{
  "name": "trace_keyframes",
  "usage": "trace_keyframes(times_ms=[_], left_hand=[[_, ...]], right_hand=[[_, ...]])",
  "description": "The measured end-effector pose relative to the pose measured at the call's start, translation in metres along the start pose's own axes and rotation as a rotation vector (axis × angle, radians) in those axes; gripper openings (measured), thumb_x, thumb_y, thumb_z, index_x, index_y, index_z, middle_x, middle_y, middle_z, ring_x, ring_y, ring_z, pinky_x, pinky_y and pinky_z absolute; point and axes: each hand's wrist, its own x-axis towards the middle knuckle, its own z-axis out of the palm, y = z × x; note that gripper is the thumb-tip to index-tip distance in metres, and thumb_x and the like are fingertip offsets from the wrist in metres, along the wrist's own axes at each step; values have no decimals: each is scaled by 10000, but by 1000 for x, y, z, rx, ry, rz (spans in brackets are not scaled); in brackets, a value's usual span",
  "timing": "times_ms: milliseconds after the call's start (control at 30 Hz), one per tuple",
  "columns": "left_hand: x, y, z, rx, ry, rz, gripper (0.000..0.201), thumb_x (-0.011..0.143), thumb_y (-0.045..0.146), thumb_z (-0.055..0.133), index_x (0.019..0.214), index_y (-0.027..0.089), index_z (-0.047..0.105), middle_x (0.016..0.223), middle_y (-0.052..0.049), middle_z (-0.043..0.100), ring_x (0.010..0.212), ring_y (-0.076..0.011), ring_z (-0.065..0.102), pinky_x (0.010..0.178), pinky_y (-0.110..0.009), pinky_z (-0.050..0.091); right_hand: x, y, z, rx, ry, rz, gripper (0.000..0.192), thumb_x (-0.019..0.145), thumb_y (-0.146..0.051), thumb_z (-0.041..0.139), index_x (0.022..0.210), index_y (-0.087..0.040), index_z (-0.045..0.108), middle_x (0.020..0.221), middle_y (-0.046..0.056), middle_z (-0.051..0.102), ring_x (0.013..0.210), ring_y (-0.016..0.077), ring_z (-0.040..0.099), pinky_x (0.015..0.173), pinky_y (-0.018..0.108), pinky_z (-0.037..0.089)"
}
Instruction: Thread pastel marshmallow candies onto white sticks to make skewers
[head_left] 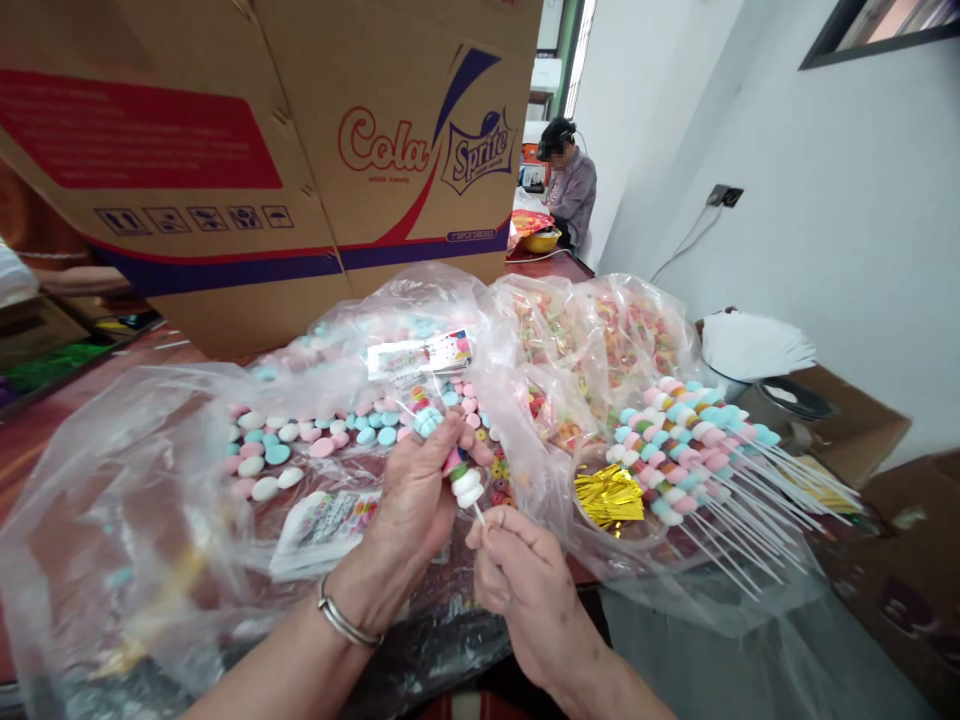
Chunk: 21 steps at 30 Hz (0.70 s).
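Note:
My right hand [521,580] pinches the lower end of a thin white stick. On that stick sits a candy skewer [459,473] with several pastel sweets. My left hand [420,490], a metal bangle on its wrist, closes its fingers around the sweets at the skewer's upper end. Just behind the hands lies an open clear plastic bag with loose pastel heart candies [300,445] in pink, blue and white.
A pile of finished candy skewers [697,450] lies to the right, beside gold twist ties [607,495]. Bags of small colourful candies [592,345] sit behind. A large cardboard box [300,150] stands at the back. A person sits far off. Printed labels [420,355] rest on the bag.

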Motion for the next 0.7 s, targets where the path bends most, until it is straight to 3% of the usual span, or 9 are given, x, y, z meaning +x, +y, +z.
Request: trace_keyframes(times_ms=[67, 167, 267, 400, 533, 633, 700], left_hand=[[-7, -6, 2, 29, -54, 7, 213, 754, 295, 786, 769, 139, 642, 595, 37, 592, 549, -100, 600, 539, -195, 488], [-15, -14, 2, 45, -109, 6, 199, 744, 274, 791, 820, 155, 651, 627, 35, 618, 619, -123, 637, 648, -236, 517], [-12, -11, -4, 87, -139, -35, 272, 686, 273, 832, 874, 149, 680, 725, -12, 703, 723, -173, 680, 715, -280, 534], [9, 6, -8, 1, -51, 8, 350, 673, 385, 831, 874, 130, 698, 830, -85, 761, 819, -249, 718, 754, -362, 570], [23, 16, -3, -95, 63, -10, 230, 726, 272, 796, 844, 125, 664, 680, -26, 708, 615, -169, 688, 636, -303, 577], [17, 8, 2, -105, -23, -50, 238, 707, 243, 813, 823, 129, 638, 573, 48, 600, 490, -90, 591, 530, -209, 525], [9, -3, 3, -88, -99, -87, 264, 710, 270, 816, 837, 137, 627, 561, 64, 565, 478, -81, 563, 495, -194, 499]], right_hand=[[3, 3, -3, -337, 68, -195, 223, 892, -371, 502, 756, -196, 527, 522, -82, 330, 461, 81, 274, 452, 221, 215], [8, 2, -12, -864, 211, -624, 202, 915, -283, 443, 797, -188, 577, 592, -14, 487, 539, 130, 454, 531, 260, 337], [9, -6, -23, -1101, 304, -863, 231, 928, -210, 393, 868, -178, 614, 647, 34, 574, 599, 167, 539, 587, 285, 391], [3, -18, -27, -1096, 171, -746, 257, 951, -212, 365, 840, -195, 595, 605, -7, 503, 551, 138, 480, 549, 262, 363], [-2, -14, -22, -900, 54, -511, 253, 956, -294, 393, 813, -192, 575, 584, -38, 405, 539, 118, 402, 519, 250, 304], [0, -7, -16, -549, -4, -259, 268, 951, -359, 414, 808, -188, 563, 520, -69, 354, 482, 97, 336, 476, 233, 264], [4, -5, -11, -321, -5, -155, 265, 931, -365, 446, 781, -181, 564, 476, -82, 352, 445, 82, 298, 452, 223, 237]])
